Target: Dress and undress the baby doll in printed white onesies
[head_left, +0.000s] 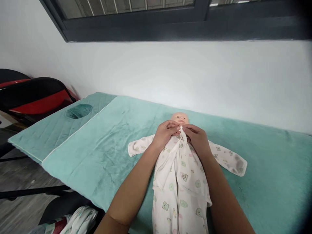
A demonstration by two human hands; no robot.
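A baby doll (179,117) lies on its back on a teal padded table (102,152), dressed in a white romper with small animal prints (185,182). Its sleeves spread out to both sides. My left hand (165,133) and my right hand (198,138) meet just below the doll's chin. Both are closed in a pinch on the two front edges of the romper at the neckline. The front flap hangs loose lower down the chest.
The table has a round face hole (79,110) at its left end and stands against a white wall under a dark window frame. A black and red chair (36,97) stands to the left. Patterned cloth (78,221) lies below the table's near edge.
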